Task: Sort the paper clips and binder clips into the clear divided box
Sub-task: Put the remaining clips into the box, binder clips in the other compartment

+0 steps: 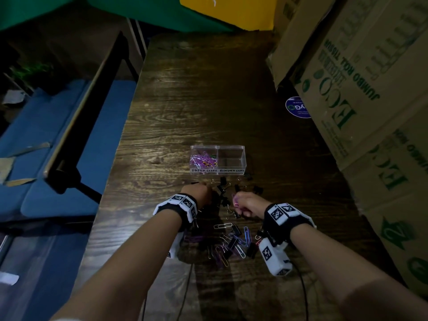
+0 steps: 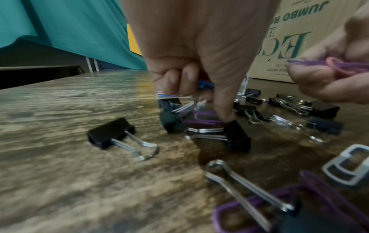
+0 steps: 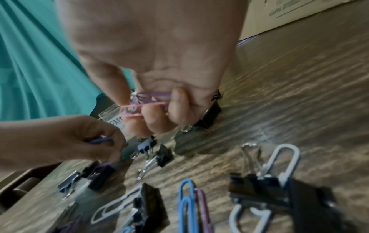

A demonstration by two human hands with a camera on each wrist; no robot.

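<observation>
The clear divided box stands on the wooden table beyond both hands. Its left cell, labelled paper clips, holds purple paper clips; the right cell, labelled binder clips, looks empty. Black binder clips and coloured paper clips lie scattered between the box and my wrists. My left hand grips a blue paper clip in curled fingers, one fingertip down on a purple paper clip among the binder clips. My right hand pinches pink and purple paper clips.
Stacked cardboard boxes wall in the table's right side, with a round blue sticker beside them. The table's left edge drops to a blue couch. Cables run from my wrists toward the near edge.
</observation>
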